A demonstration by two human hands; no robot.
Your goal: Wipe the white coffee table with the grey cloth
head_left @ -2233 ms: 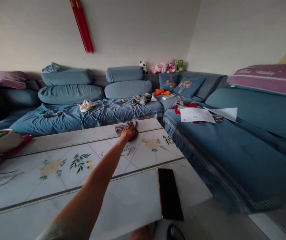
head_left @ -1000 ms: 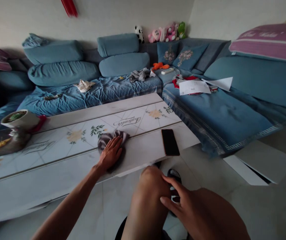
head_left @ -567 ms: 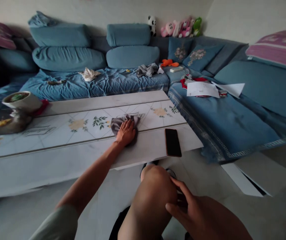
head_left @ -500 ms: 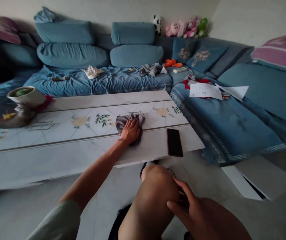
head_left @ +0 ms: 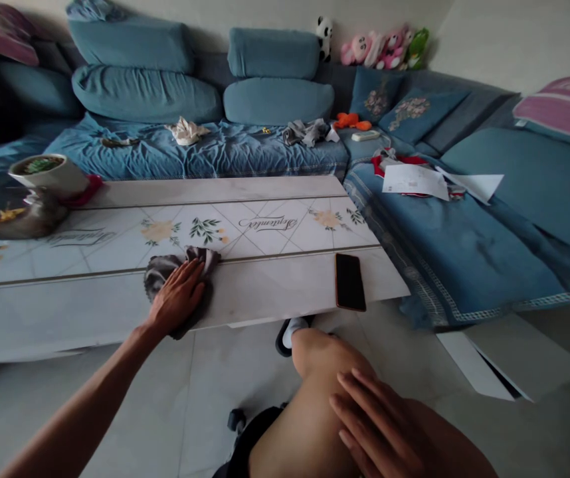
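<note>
My left hand (head_left: 178, 300) lies flat, fingers stretched out, on a crumpled grey cloth (head_left: 158, 272) near the front edge of the low white table (head_left: 265, 292) with its flower-pattern tiles. The palm presses the cloth onto the tabletop. My right hand (head_left: 382, 425) rests open on my bare right thigh at the bottom of the view and holds nothing. A black phone (head_left: 349, 281) lies face up near the table's front right corner, well to the right of the cloth.
A bowl of food (head_left: 48, 174) stands on something dark at the table's far left. A blue corner sofa (head_left: 245, 153) wraps behind and to the right, with cushions, bits of clothing, plush toys (head_left: 382, 48) and papers (head_left: 414, 180). Grey floor tiles lie below.
My left hand has slid the cloth leftward and toward the front edge, away from the phone. My right hand has shifted from the knee onto the thigh.
</note>
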